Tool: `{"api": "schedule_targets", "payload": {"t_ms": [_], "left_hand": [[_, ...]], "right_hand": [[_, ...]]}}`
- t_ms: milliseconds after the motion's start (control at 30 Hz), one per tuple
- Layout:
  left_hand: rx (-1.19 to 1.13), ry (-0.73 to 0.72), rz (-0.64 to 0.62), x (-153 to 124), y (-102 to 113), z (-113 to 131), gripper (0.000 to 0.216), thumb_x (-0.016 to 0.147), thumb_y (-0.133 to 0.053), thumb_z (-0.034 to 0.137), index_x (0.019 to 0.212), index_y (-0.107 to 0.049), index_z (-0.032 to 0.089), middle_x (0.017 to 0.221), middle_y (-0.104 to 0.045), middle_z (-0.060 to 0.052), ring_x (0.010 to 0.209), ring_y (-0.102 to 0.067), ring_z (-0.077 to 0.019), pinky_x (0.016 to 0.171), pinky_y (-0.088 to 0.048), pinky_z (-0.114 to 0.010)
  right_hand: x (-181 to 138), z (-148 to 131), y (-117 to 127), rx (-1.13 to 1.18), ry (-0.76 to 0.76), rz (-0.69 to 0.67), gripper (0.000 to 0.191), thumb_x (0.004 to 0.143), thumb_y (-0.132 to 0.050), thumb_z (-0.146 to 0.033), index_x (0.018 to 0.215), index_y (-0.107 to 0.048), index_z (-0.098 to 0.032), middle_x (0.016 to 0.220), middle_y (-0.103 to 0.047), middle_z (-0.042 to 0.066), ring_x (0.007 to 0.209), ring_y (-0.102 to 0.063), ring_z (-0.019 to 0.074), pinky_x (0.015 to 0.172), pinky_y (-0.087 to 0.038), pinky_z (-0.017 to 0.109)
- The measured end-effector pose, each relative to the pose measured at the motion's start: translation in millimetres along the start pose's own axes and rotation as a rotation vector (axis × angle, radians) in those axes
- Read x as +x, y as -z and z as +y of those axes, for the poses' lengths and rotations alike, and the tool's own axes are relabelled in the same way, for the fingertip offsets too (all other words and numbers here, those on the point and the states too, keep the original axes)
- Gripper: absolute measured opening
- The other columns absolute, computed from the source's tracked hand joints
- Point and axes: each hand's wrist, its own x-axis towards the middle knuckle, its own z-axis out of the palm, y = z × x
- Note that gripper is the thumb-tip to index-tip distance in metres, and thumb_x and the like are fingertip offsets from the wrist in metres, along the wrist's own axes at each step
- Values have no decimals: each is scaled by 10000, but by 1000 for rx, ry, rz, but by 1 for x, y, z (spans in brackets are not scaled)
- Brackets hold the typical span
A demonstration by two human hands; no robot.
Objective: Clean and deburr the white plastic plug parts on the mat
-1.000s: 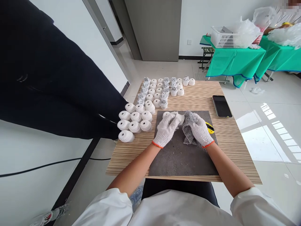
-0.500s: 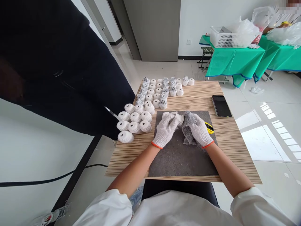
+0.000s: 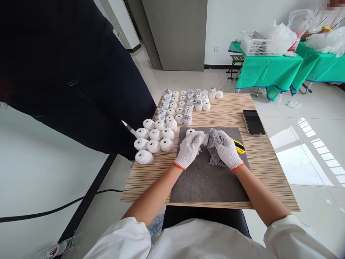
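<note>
Both my hands wear white knit gloves over a dark grey mat (image 3: 205, 183) on a striped wooden table (image 3: 266, 162). My left hand (image 3: 188, 149) is closed round a small white round part (image 3: 206, 138). My right hand (image 3: 228, 151) is closed on a grey cloth (image 3: 214, 138) pressed against that part's end. A second white part (image 3: 190, 132) stands on the mat just beyond my left hand. A yellow utility knife (image 3: 239, 146) lies on the mat behind my right hand.
Several white round parts (image 3: 153, 142) sit in rows at the table's left and far side (image 3: 188, 102). A black phone (image 3: 253, 122) lies at the right. A person in dark clothes (image 3: 67, 82) stands close at the left. Green-covered tables (image 3: 269, 66) with a white basket stand behind.
The person in dark clothes has moved nearer the table's left side. My hands have shifted slightly, the cloth now bunched tighter against the white part.
</note>
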Motion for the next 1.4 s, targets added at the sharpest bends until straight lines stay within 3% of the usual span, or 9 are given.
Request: {"api": "schedule_targets", "payload": {"t_ms": [133, 333, 1000, 1400], "left_hand": [[-26, 37, -18, 0, 0, 3, 307, 1094, -628, 466, 1170, -838, 256, 1325, -849, -52, 1310, -758, -283, 1203, -563, -429], [-19, 13, -34, 0, 1, 3, 306, 1104, -608, 480, 1123, -829, 270, 1250, -861, -35, 1264, -759, -261, 1185, -559, -394], [12, 9, -15, 0, 1, -1, 310, 1124, -599, 427, 1218, -843, 261, 1358, -843, -64, 1385, -734, -277, 1269, -528, -424], [9, -2, -7, 1, 0, -4, 305, 1121, -598, 379, 1251, -839, 245, 1393, -831, -63, 1383, -737, -272, 1263, -542, -417]], "right_hand": [[0, 1, 1, -10, -18, 3, 305, 1000, -634, -478, 1163, -756, -251, 1170, -856, 68, 1115, -788, 284, 1034, -589, 445], [0, -3, -1, -7, -5, 7, 322, 1016, -621, -512, 1151, -756, -252, 1158, -855, 72, 1109, -785, 287, 1033, -586, 444], [0, -9, 1, -59, 22, 25, 289, 952, -625, -451, 1095, -771, -246, 1110, -862, 87, 1056, -795, 294, 1007, -620, 455], [0, -3, -1, -2, -12, 2, 297, 971, -648, -488, 1118, -753, -253, 1160, -857, 84, 1125, -796, 307, 1057, -590, 478]]}}
